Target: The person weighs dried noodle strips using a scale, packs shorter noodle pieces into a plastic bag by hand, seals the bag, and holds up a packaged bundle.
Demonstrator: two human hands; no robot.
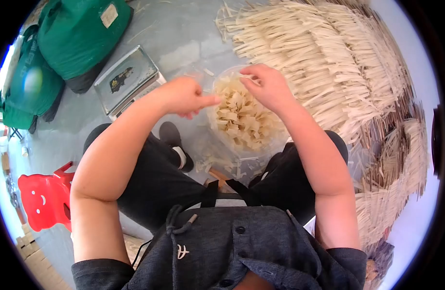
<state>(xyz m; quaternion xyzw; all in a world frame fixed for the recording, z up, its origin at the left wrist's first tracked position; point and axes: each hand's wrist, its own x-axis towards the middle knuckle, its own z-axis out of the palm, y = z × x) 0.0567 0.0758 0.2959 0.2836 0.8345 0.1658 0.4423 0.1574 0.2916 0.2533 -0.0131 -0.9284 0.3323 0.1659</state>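
Between my knees stands a clear plastic bag (227, 144), its mouth facing up. Short pale strips (244, 118), flat and ribbon-like, fill it. My right hand (267, 87) is at the bag's far right rim, thumb and fingers pinched around the thin plastic there. On the opposite side my left hand (187, 97) is curled, with its thumb pointing over the bag's left edge. Slight blur and the see-through plastic hide what its fingers hold, if anything.
A platform scale (128, 79) lies on the floor at the left, near green sacks (82, 36). A wide heap of pale strips (324, 63) covers the right side. Beside my left arm is a red plastic stool (43, 200). Loose scraps (212, 164) lie near my shoes.
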